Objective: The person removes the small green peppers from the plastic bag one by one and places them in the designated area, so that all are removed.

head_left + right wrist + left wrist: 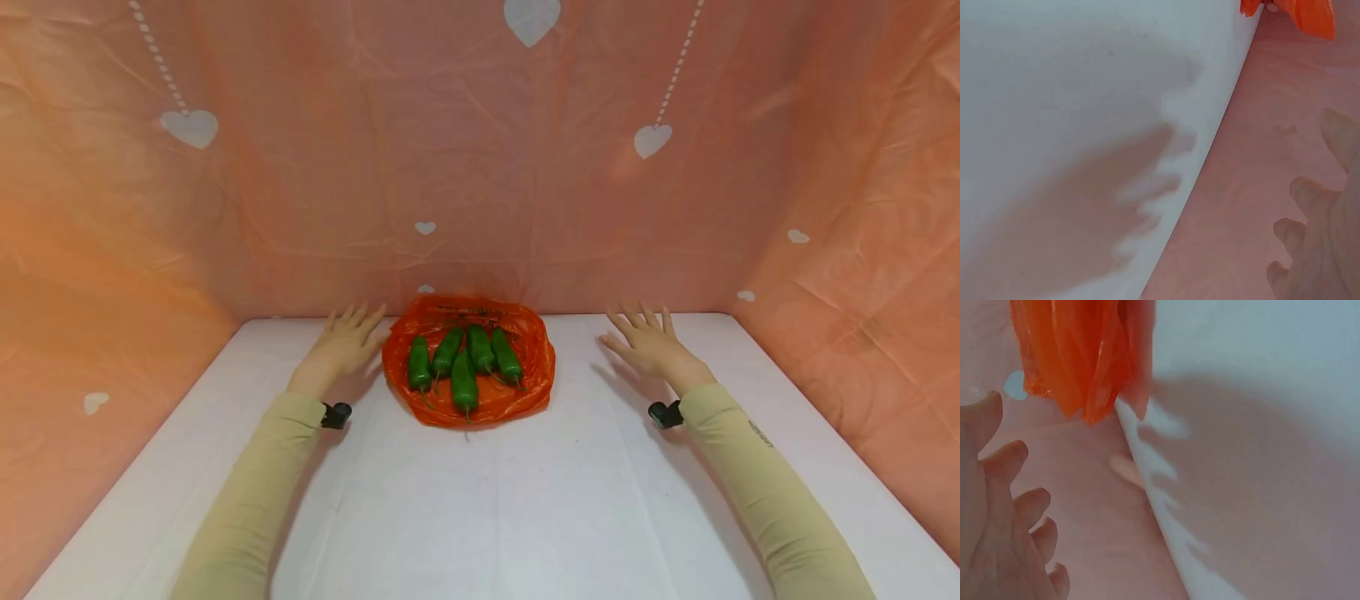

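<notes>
Several green peppers [464, 383] lie side by side on a crumpled orange-red plastic bag [536, 400] at the table's far middle. My left hand [341, 348] is spread over the table just left of the bag, its thumb near the bag's edge and nothing in its grasp. In the left wrist view its fingers [1007, 459] show beside the bag [1079, 356]. To the right of the bag, some way off, my right hand [651, 343] is held with fingers apart, holding nothing. The right wrist view shows its fingers [1313, 197], with a bit of the bag [1313, 15] at the top.
A white cloth [487, 517] covers the table. Peach-coloured sheeting [480, 167] with white hearts hangs behind and at both sides, close to the table's edges. Each wrist wears a small black camera, such as the right one [665, 414]. Both hands cast shadows on the cloth.
</notes>
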`<state>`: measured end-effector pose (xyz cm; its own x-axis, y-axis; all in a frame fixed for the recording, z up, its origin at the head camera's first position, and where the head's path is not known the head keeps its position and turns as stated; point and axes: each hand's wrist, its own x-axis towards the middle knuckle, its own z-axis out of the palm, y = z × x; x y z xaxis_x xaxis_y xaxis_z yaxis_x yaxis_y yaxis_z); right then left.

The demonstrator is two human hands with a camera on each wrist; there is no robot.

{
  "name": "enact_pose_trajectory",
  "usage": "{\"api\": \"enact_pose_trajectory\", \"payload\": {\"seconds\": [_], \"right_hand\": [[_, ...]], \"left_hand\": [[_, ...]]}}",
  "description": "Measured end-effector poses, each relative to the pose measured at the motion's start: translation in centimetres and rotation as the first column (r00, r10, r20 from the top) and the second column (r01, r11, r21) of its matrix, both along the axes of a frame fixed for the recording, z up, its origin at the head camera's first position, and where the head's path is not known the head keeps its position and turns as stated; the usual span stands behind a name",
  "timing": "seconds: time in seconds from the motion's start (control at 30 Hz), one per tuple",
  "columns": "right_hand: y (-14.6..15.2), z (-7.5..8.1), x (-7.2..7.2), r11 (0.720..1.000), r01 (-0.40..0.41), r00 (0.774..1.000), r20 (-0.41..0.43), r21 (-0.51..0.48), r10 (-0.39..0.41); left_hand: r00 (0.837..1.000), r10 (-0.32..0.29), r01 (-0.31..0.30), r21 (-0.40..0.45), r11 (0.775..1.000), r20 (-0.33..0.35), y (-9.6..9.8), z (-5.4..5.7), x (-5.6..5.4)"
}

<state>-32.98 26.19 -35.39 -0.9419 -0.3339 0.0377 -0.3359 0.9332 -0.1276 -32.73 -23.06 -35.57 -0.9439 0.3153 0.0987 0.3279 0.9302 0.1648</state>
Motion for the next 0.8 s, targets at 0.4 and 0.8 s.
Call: {"api": "enact_pose_trajectory", "payload": {"seconds": [0.4, 0.8], "right_hand": [[-0.5, 1.4, 0.1, 0.998, -0.043, 0.999, -0.031, -0.045, 0.041], [-1.7, 2.7, -0.1, 0.944, -0.172, 0.984, -0.014, -0.282, 0.175]], "left_hand": [[1.0, -0.002, 0.002, 0.008, 1.0, -0.019, -0.7, 1.6, 0.0], [0.992, -0.119, 0.124, 0.277, 0.953, -0.034, -0.8, 3.5, -0.3]]}}
